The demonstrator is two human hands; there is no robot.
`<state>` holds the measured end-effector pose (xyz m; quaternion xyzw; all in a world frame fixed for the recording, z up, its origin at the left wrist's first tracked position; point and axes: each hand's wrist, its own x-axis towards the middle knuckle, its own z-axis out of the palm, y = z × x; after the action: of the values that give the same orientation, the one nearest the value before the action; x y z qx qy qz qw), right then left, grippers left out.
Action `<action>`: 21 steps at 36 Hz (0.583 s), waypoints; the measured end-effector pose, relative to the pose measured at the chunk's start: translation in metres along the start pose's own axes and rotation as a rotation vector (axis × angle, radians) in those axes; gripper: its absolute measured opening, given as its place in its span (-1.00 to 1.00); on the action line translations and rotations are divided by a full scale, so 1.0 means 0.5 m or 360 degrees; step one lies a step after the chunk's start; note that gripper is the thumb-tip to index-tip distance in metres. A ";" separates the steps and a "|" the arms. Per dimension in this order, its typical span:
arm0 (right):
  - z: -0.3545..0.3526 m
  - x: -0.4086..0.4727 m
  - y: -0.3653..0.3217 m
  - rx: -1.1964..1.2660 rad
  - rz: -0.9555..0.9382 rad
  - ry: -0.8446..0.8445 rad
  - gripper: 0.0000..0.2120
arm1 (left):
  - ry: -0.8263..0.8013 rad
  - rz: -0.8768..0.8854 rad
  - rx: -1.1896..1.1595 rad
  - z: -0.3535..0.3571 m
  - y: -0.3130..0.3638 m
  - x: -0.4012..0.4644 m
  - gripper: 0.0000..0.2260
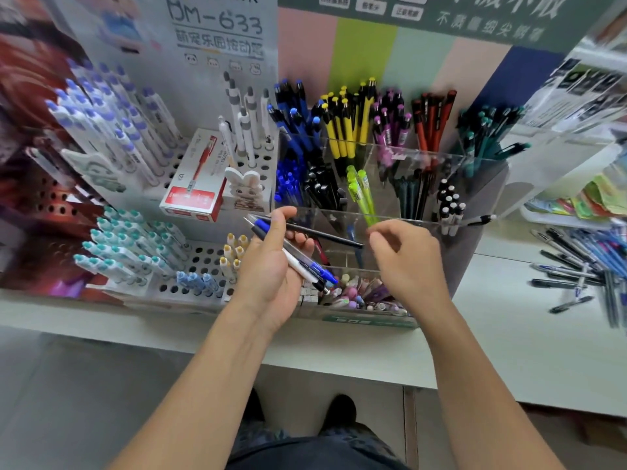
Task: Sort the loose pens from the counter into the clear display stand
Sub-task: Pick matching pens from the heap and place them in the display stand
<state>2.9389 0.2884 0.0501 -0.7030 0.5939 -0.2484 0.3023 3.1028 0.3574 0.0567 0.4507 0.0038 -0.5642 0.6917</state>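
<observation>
A white shop counter (509, 351) runs across the scene, backed by pastel display boards and crowded with pen racks. The task's things sit in two places: a small bundle of pens (298, 256), blue, black and white, lies across the left hand (271, 266), whose fingers curl round the barrels with the thumb on top; more loose pens (583, 276) are scattered on the counter at far right. The right hand (403, 256) hovers just beside the bundle, fingers bent toward the thumb as if pinching, but I cannot tell whether it holds anything.

Pens like these should be light, stiff and smooth, apt to roll or slide out of a loose bundle; pinching one at mid-barrel or by the rubber grip looks surest.

Just beyond the hands stands the clear display stand (424, 157), its compartments holding blue, black, yellow, purple, red and green pens sorted by colour. To the left, a white perforated rack (203, 262) carries teal-capped and purple-capped pens, and a red pen box (196, 184) rests on it.
</observation>
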 end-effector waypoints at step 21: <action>-0.080 -0.021 0.015 0.1639 0.0456 -0.0294 -0.86 | -0.0219 0.0302 0.0616 0.025 0.004 -0.008 -0.96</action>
<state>2.9038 0.2926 0.0725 -0.3950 0.4562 -0.4007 0.6894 3.0965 0.3528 0.0672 0.5338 -0.1940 -0.5164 0.6409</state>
